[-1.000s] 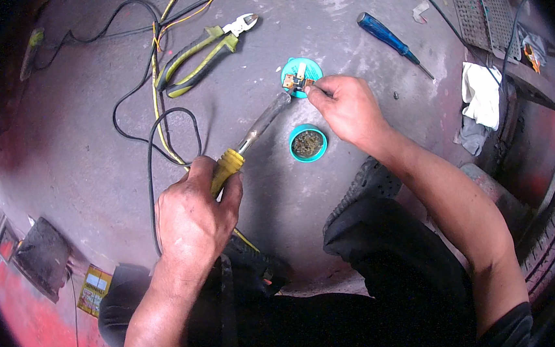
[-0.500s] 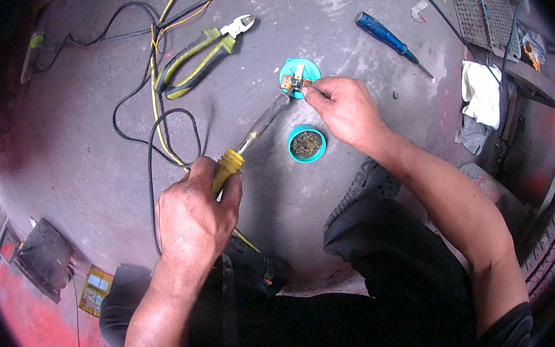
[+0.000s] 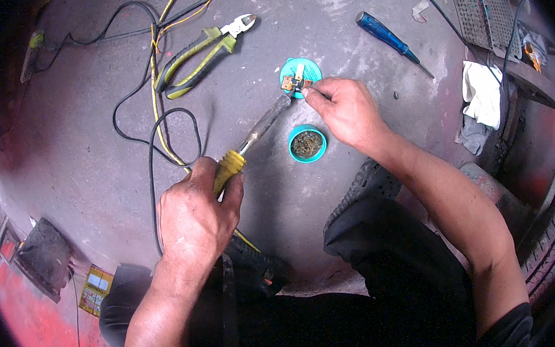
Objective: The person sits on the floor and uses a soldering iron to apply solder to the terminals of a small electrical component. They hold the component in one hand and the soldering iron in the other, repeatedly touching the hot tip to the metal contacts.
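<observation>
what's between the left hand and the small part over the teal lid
In the head view, the yellow-handled tool spans that stretch: the left hand grips its handle, and its tip ends by the small part.

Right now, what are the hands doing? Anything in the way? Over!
Left hand gripping iron, aimed at part. Right hand pinching part over teal lid. Tub nearby, seemingly not blocking.

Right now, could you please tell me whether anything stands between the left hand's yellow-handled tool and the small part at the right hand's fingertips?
Nothing visible does: the yellow-handled tool extends right up to the small part, though contact is unclear. The teal tin sits clear, nearer the person.
</observation>
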The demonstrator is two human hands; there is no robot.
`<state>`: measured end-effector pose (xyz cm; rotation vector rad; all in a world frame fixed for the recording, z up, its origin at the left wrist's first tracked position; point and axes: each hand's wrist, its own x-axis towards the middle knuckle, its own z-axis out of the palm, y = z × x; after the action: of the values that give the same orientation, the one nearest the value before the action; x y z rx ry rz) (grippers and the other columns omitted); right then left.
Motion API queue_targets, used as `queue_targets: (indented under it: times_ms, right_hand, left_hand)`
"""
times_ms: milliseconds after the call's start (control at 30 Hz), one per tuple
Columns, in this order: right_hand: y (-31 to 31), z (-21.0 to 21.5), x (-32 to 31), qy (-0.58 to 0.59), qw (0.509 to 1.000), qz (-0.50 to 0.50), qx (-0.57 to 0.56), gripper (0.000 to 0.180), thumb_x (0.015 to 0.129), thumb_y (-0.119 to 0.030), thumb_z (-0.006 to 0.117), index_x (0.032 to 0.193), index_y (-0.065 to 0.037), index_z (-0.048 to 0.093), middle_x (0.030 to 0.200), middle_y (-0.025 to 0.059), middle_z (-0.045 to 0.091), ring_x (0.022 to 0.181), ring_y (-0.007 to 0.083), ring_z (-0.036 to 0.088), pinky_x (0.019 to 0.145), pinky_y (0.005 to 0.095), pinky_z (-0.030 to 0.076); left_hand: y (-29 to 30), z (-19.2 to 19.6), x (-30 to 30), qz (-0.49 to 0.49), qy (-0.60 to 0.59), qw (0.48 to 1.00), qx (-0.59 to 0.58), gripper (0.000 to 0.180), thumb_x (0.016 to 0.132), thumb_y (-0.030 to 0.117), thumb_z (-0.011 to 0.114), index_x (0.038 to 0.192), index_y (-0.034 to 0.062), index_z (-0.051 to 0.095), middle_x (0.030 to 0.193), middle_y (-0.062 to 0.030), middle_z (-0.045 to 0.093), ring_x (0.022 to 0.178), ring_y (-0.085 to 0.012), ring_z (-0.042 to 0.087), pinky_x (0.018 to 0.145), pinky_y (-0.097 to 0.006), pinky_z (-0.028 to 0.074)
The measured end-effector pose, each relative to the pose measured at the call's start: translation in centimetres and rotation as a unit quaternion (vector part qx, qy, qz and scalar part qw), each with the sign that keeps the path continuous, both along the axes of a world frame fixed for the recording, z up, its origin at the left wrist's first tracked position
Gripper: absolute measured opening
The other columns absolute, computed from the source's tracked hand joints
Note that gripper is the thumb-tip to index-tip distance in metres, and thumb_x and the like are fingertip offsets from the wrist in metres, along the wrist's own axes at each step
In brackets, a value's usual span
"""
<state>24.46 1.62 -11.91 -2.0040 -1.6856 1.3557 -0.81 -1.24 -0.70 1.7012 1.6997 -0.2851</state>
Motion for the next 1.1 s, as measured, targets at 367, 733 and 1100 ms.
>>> queue_targets:
  times_ms: [367, 733, 1100]
  right_hand:
    - [-0.11, -0.25, 0.01, 0.008, 1.000, 0.005, 0.020, 0.026, 0.096, -0.027, 0.065, 0.103, -0.004, 0.076, 0.087, 0.0234, 0.069, 0.081, 0.0450, 0.068, 0.070, 0.0503, 0.052]
    - [-0.25, -0.51, 0.14, 0.006, 0.999, 0.020, 0.037, 0.026, 0.096, -0.026, 0.065, 0.104, -0.004, 0.075, 0.097, 0.0238, 0.070, 0.087, 0.0454, 0.068, 0.076, 0.0518, 0.053]
    - [-0.32, -0.54, 0.19, 0.006, 0.999, 0.026, 0.047, 0.027, 0.095, -0.025, 0.065, 0.106, -0.002, 0.075, 0.099, 0.0234, 0.071, 0.089, 0.0448, 0.068, 0.078, 0.0515, 0.054]
  left_hand:
    - [-0.11, -0.14, -0.08, 0.002, -0.002, 1.000, 0.005, 0.032, 0.091, 0.030, 0.074, 0.092, 0.0024, 0.059, 0.071, -0.0237, 0.069, 0.071, -0.0443, 0.071, 0.064, -0.052, 0.057]
    - [0.12, 0.10, 0.13, 0.001, 0.012, 1.000, -0.018, 0.032, 0.092, 0.031, 0.073, 0.091, 0.0030, 0.058, 0.076, -0.0237, 0.070, 0.075, -0.0441, 0.072, 0.068, -0.052, 0.057]
    - [-0.30, -0.22, 0.06, -0.014, 0.000, 1.000, 0.025, 0.028, 0.091, 0.027, 0.077, 0.091, 0.0021, 0.062, 0.069, -0.0211, 0.068, 0.067, -0.0402, 0.071, 0.060, -0.047, 0.055]
